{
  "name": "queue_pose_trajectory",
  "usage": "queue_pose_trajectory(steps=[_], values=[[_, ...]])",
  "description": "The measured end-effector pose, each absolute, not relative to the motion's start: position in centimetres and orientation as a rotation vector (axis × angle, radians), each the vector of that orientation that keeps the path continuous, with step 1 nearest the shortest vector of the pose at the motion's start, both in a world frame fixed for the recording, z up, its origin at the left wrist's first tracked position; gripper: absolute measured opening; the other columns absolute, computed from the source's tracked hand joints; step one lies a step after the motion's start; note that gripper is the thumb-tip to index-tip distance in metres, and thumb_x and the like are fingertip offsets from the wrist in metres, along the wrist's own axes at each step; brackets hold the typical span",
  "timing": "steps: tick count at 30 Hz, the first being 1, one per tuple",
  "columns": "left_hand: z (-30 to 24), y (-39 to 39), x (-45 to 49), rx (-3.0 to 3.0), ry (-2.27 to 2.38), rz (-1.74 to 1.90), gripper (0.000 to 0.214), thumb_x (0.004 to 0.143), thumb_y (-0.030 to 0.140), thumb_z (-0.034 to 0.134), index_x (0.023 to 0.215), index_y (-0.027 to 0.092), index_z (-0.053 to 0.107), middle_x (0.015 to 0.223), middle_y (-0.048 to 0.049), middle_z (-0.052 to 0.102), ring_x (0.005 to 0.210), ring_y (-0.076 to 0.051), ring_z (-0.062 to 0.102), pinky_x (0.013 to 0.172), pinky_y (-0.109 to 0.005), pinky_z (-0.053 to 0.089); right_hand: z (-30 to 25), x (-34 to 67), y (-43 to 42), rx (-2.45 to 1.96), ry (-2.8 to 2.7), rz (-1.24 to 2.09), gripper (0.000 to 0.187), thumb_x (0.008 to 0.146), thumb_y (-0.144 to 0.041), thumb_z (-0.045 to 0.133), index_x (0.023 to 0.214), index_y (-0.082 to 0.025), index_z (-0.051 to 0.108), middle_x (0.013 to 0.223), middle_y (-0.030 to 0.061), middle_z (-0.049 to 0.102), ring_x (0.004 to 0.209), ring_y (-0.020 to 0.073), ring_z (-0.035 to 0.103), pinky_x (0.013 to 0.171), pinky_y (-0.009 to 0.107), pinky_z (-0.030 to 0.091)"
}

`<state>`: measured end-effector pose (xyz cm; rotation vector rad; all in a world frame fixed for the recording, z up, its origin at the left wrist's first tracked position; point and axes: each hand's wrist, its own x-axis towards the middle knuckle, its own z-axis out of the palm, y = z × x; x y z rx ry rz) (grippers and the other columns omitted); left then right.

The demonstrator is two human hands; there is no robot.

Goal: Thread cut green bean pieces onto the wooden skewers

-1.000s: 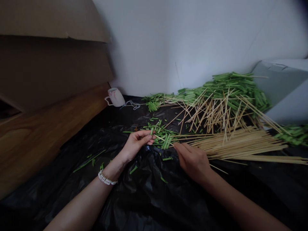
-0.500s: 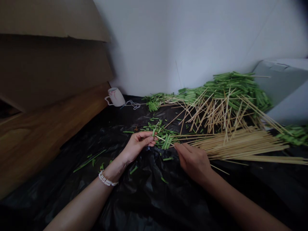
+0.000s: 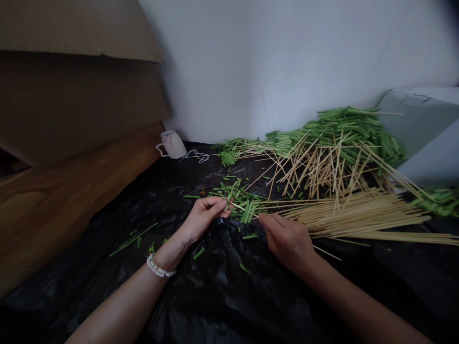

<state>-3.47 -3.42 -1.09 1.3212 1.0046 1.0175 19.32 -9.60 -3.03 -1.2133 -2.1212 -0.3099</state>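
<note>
In the head view, the left hand (image 3: 205,214) pinches a green piece (image 3: 229,200) between thumb and fingers at the tip of a stick (image 3: 237,206), while the right hand (image 3: 289,238) is closed around that stick's other end, with several cut stems (image 3: 248,212) threaded side by side between the two hands. The stick is above a black sheet (image 3: 222,296) near loose scraps (image 3: 234,187), with bare sticks (image 3: 369,215) lying just beyond the right hand, a green heap (image 3: 353,129) by the wall (image 3: 222,71) and a mug (image 3: 175,145) farther left
</note>
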Motion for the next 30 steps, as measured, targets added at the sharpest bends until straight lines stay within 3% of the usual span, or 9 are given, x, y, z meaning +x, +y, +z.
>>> queue_pose_trajectory(steps=[13,20,23,25,28,30], values=[[-1.6,-3.3,-3.5,1.419,1.06,0.956,0.026,0.077,0.041,0.073,0.079,0.015,0.075,0.077,-0.0068,0.072,0.062,-0.014,0.06,0.06,-0.026,0.048,-3.1,19.1,-9.8,-1.246,-2.177,-0.191,0.023,0.092,-0.013,0.044,0.098,-0.017,0.066,0.073,0.0018,0.065,0.065,0.0126,0.059,0.059,0.025,0.036],[-0.8,-3.3,-3.6,1.443,1.164,1.136,0.028,0.084,0.038,0.063,0.095,0.014,0.072,0.081,-0.0066,0.072,0.057,-0.011,0.058,0.053,-0.022,0.044,-3.2,19.3,-9.6,-1.24,-2.111,-0.221,0.023,0.092,-0.014,0.045,0.1,-0.017,0.066,0.075,0.0023,0.066,0.068,0.0124,0.061,0.061,0.024,0.038],[-1.2,-2.6,-4.4,1.452,1.274,1.352,0.034,0.08,0.024,0.062,0.113,0.018,0.065,0.11,-0.0086,0.067,0.072,-0.013,0.062,0.062,-0.024,0.048,-3.3,19.4,-9.5,-1.221,-2.096,-0.248,0.022,0.092,-0.014,0.046,0.1,-0.017,0.066,0.075,0.0023,0.067,0.067,0.0125,0.061,0.061,0.024,0.038],[-1.5,-2.2,-4.9,1.516,1.366,1.44,0.032,0.074,0.017,0.062,0.106,0.019,0.068,0.124,-0.0092,0.061,0.091,-0.017,0.062,0.075,-0.029,0.05,-3.3,19.4,-9.5,-1.218,-2.105,-0.243,0.022,0.092,-0.014,0.046,0.101,-0.017,0.066,0.076,0.0023,0.067,0.067,0.0125,0.061,0.061,0.024,0.039],[-1.6,-2.1,-5.2,1.649,1.437,1.443,0.011,0.076,0.018,0.06,0.077,0.017,0.071,0.124,-0.0087,0.061,0.114,-0.024,0.055,0.096,-0.037,0.043,-3.1,19.3,-9.6,-1.211,-2.105,-0.232,0.022,0.092,-0.013,0.046,0.1,-0.017,0.066,0.075,0.0022,0.067,0.066,0.0122,0.061,0.06,0.024,0.039],[-1.3,-2.4,-4.9,1.648,1.393,1.403,0.015,0.08,0.026,0.061,0.08,0.018,0.073,0.114,-0.0082,0.067,0.111,-0.025,0.057,0.098,-0.038,0.042,-3.1,19.2,-9.7,-1.195,-2.091,-0.232,0.022,0.092,-0.013,0.046,0.1,-0.016,0.067,0.076,0.0026,0.067,0.066,0.0122,0.061,0.06,0.024,0.039]])
